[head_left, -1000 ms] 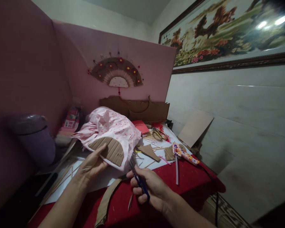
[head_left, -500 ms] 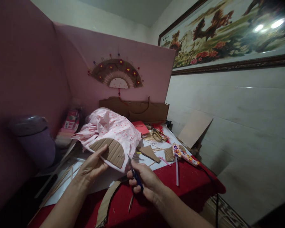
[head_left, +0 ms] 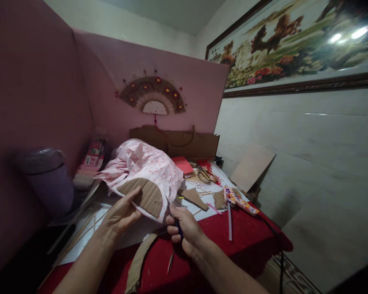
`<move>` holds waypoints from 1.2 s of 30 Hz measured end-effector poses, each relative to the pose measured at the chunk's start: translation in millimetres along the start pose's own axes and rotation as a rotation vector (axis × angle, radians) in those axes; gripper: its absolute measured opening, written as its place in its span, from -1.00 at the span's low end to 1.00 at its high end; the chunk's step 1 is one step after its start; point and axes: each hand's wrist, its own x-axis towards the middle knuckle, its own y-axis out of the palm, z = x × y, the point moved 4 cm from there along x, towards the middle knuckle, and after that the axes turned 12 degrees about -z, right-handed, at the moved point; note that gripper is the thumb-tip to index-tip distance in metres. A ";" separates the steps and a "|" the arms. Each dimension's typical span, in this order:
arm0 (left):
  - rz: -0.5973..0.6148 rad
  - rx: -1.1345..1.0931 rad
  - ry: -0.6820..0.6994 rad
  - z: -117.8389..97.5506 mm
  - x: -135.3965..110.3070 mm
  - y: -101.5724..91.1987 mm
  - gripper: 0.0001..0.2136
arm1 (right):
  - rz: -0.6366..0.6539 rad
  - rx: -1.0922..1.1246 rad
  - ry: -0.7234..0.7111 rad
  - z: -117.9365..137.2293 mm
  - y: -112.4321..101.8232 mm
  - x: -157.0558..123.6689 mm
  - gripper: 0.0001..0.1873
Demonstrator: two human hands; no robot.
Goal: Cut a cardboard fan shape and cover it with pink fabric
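Observation:
Between thumb and fingers, my left hand (head_left: pixel 124 214) grips a half-round piece of corrugated cardboard (head_left: pixel 145 196) together with the cloth beneath it. The pale pink dotted cloth (head_left: pixel 144 157) spreads out behind the cardboard and heaps up on the table. My right hand (head_left: pixel 185 228) is closed round dark-blue-handled scissors (head_left: pixel 180 229). Their blades (head_left: pixel 168 201) are at the cloth's edge, just right of the cardboard's curved rim. Most of the scissors' handle is hidden by my fingers.
Gold-handled scissors (head_left: pixel 207 174), cardboard scraps (head_left: pixel 194 198) and a glue gun in flowered cover (head_left: pixel 241 201) lie to the right. A curved cardboard strip (head_left: pixel 141 257) rests on the red tablecloth (head_left: pixel 221 265). A decorated fan (head_left: pixel 155 96) hangs on the pink panel; a lilac bin (head_left: pixel 50 188) stands left.
The scissors have turned slightly in my right hand, and their handle shows less. My left hand keeps its hold on the cardboard and cloth. The whole view has shifted a little.

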 end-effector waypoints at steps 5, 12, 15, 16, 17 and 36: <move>-0.009 -0.005 -0.006 0.2 -2.3 1.1 -0.83 | -0.016 0.000 -0.010 0.1 0.9 2.8 -0.70; 0.013 -0.011 -0.011 1.0 3.8 -1.7 -0.83 | -0.080 -0.013 -0.046 -0.1 1.5 1.9 -0.70; 0.014 -0.005 -0.011 0.9 4.7 -2.1 -0.82 | -0.084 -0.003 -0.049 -2.1 1.2 0.8 -0.70; 0.013 -0.001 -0.010 0.7 4.3 -1.9 -0.82 | -0.085 0.000 -0.050 -2.6 1.0 0.7 -0.70; 0.011 0.001 -0.009 0.6 3.8 -1.7 -0.82 | -0.082 0.003 -0.046 -3.1 0.8 0.8 -0.70; -0.009 0.024 0.000 -1.5 -4.0 2.2 -0.87 | -0.001 -0.037 -0.035 5.4 0.2 4.9 -0.72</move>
